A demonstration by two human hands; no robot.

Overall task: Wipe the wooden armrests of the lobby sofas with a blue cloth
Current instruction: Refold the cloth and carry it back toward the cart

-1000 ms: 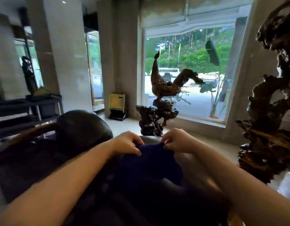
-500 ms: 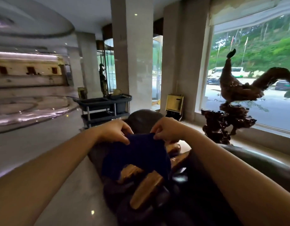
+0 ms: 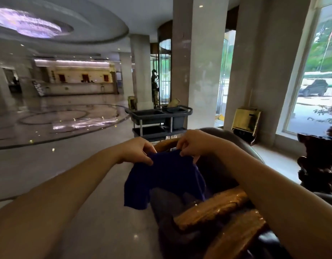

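Presently: one blue cloth [image 3: 165, 176], top edge pinched by two hands, left hand [image 3: 137, 150] and right hand [image 3: 191, 143], hanging over two wooden armrests [image 3: 211, 208]; one grey cart [image 3: 159, 118] beyond.

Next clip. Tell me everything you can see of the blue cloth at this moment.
The blue cloth is a dark blue, soft-looking fabric, plain and unpatterned. It hangs loosely, held up by its top edge: the left hand pinches one upper corner, the right hand the other. The lower part drapes unevenly, its left corner dropping lowest. It hangs in front of the dark sofa, above the glossy wooden armrest. Whether it touches the sofa cannot be told.
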